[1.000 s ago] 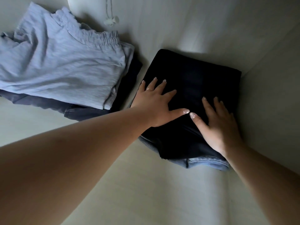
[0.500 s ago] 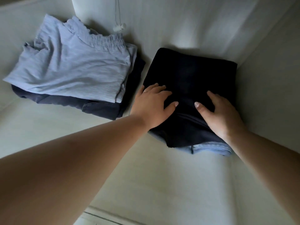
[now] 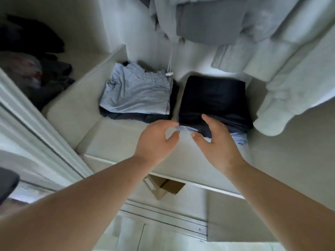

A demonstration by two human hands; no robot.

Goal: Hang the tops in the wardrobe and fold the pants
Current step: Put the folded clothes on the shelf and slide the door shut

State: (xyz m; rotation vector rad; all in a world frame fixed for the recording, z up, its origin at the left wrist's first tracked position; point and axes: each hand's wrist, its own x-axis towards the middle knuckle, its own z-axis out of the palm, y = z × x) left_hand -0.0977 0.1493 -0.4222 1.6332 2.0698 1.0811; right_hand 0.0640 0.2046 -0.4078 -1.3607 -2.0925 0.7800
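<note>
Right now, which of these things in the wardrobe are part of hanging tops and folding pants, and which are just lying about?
Part of the job:
- black folded pants
- light jeans beneath them
- grey folded pants on a dark pair
- hanging tops
- shelf

Lying about:
- dark heap at left
- cardboard box below
- white drawstring

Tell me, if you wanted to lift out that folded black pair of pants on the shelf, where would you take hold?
Probably by the near folded edge of the black pants, coming from the open front of the shelf. They lie flat atop light-blue jeans, with the wardrobe wall close on the right and hanging tops above, so sliding fingers under that front edge looks easiest. Both hands hover there already, left hand and right hand.
</note>
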